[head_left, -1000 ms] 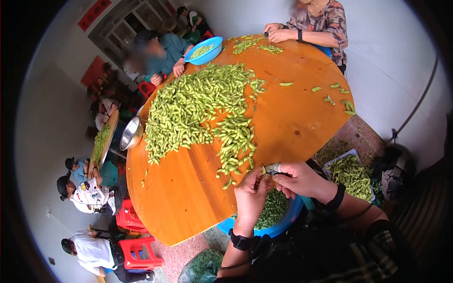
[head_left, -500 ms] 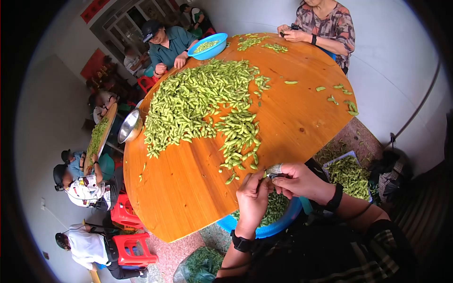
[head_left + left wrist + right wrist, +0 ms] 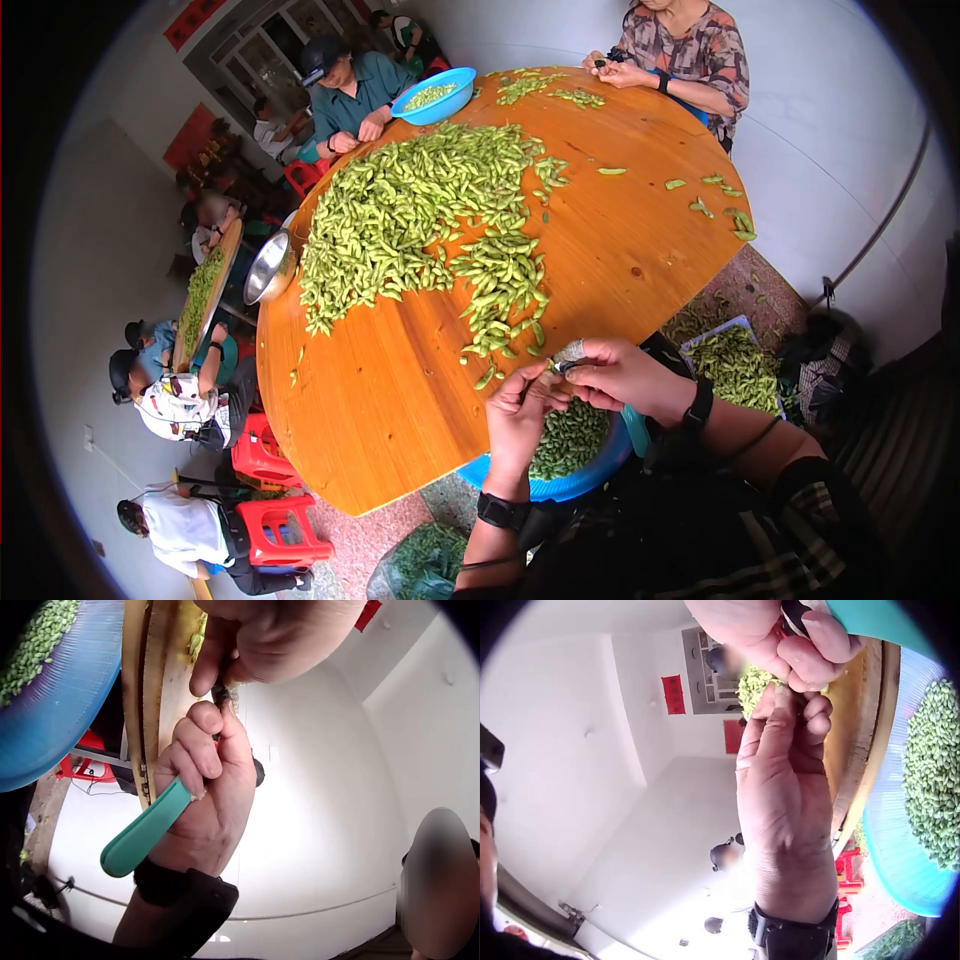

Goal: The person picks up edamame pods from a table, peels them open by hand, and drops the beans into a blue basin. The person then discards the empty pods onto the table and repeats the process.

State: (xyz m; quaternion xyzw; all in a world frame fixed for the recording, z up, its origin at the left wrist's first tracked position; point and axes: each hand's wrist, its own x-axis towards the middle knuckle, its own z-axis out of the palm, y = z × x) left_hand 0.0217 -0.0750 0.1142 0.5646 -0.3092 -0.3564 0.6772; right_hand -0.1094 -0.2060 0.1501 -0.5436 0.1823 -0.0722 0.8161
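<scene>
More of the teal handle (image 3: 146, 834) shows than a second ago, your right hand's (image 3: 630, 378) fingers curled round it. Your left hand (image 3: 515, 415) meets them, fingers bent; I can't tell its hold. Below lies the basin (image 3: 565, 488) of beans (image 3: 568, 438), by the surface's (image 3: 360, 420) near edge; open wood flanks the pods (image 3: 420, 210).

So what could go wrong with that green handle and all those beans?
The right hand grips a tool by its teal handle, close to the left hand. If it slipped, it might hurt that hand, though I can't see how sharp it is. Bits of shell could fall among the beans in the blue basin below. A bump might also scatter the loose pods nearby.
</scene>
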